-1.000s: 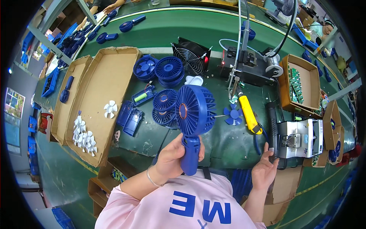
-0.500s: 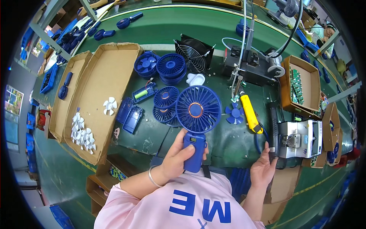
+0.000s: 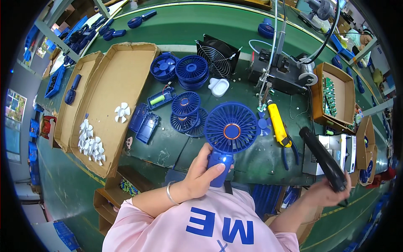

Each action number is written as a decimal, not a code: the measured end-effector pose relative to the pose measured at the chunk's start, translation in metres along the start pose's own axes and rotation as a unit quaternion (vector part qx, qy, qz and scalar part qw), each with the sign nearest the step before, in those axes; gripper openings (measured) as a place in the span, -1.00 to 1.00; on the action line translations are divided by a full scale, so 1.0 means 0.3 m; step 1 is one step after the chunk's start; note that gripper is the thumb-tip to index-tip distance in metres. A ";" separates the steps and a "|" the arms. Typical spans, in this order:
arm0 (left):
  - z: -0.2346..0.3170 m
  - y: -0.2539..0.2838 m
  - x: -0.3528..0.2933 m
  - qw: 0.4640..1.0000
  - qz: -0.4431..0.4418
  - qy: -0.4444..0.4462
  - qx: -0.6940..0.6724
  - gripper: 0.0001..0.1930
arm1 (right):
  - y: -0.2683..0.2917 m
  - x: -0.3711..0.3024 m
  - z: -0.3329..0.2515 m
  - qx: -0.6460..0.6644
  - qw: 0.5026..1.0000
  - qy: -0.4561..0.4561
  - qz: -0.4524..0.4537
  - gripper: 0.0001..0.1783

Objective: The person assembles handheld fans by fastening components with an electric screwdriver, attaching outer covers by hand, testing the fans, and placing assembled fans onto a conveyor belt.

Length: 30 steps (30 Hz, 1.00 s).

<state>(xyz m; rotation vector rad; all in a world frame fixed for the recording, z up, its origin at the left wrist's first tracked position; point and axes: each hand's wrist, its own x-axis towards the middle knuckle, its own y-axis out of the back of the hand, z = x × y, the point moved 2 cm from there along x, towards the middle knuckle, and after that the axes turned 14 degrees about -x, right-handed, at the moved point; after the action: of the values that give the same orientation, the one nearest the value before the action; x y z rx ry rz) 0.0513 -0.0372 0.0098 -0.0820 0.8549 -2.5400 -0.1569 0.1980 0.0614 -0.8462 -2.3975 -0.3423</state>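
My left hand [image 3: 200,176] is wrapped round the handle of a blue handheld fan [image 3: 232,130], its round grille tilted up at the bench's front edge. At the right, my right hand [image 3: 329,190] is closed round the rear end of a black electric screwdriver [image 3: 321,155], whose thin tip points up and left. Behind the held fan lie loose blue fan grilles [image 3: 186,104] and a blue fan blade [image 3: 264,124], which it partly covers. A yellow-handled knife or tool [image 3: 278,122] and blue-handled pliers [image 3: 289,155] lie between the two hands.
A cardboard tray [image 3: 119,80] with white fan blades [image 3: 91,145] takes up the left. At the back stand a black cooling fan [image 3: 216,56] and a soldering machine [image 3: 279,71] with a wire spool. Circuit boards [image 3: 329,94] fill a box at right, behind a white machine [image 3: 331,145].
My right hand has picked up the black electric screwdriver and swung out to the right. The handheld fan has shifted slightly right, its handle tipping so the display no longer shows clearly.
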 end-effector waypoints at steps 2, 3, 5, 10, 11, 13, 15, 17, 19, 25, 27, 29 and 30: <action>-0.003 -0.014 0.010 0.999 -0.012 0.018 -0.024 -0.52 | 0.029 0.049 -0.070 0.055 0.998 0.020 0.032 -0.34; -0.007 -0.025 0.015 0.999 0.004 -0.002 -0.034 -0.52 | 0.027 0.053 -0.102 0.113 0.993 -0.013 0.031 -0.33; -0.014 -0.032 0.025 0.997 0.022 -0.012 -0.071 -0.53 | 0.002 0.058 -0.122 0.105 0.989 0.095 -0.038 -0.38; -0.020 -0.042 0.037 0.997 0.042 0.006 -0.065 -0.49 | -0.155 -0.026 -0.161 0.380 0.782 0.202 -0.451 -0.27; -0.026 -0.037 0.037 0.997 0.045 0.031 -0.058 -0.47 | -0.172 -0.059 -0.180 0.399 0.761 0.108 -0.500 -0.19; -0.038 -0.021 0.038 0.997 0.040 0.055 -0.032 -0.49 | -0.228 -0.107 -0.174 0.450 0.629 -0.010 -0.634 0.00; -0.054 -0.032 0.023 0.953 0.022 0.109 -0.280 -0.51 | -0.250 -0.130 -0.039 0.409 0.493 -0.081 -0.764 0.01; -0.076 -0.031 0.032 0.939 -0.011 0.123 -0.322 -0.53 | -0.220 -0.160 -0.008 0.368 0.535 -0.183 -0.738 -0.08; -0.103 -0.040 0.050 0.953 0.020 0.138 -0.270 -0.51 | -0.217 -0.184 -0.070 0.390 0.638 -0.101 -0.656 -0.42; -0.111 -0.053 0.043 0.963 0.011 0.196 -0.183 -0.66 | -0.080 -0.234 -0.294 0.470 0.769 0.012 -0.434 -0.68; -0.117 -0.067 0.043 0.961 0.003 0.236 -0.144 -0.73 | -0.050 -0.253 -0.330 0.514 0.730 0.046 -0.449 -0.58; -0.141 -0.068 0.047 0.967 -0.007 0.217 -0.130 -0.74 | -0.062 -0.271 -0.335 0.547 0.678 0.067 -0.486 -0.62; -0.150 -0.064 0.046 0.974 -0.015 0.196 -0.116 -0.75 | -0.064 -0.294 -0.338 0.544 0.682 0.056 -0.485 -0.62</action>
<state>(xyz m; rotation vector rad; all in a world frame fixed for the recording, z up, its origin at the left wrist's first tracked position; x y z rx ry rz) 0.0225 -0.0047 -0.0164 0.3484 1.3073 -2.5116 -0.0694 0.0980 0.0902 0.9842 -2.1163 0.6330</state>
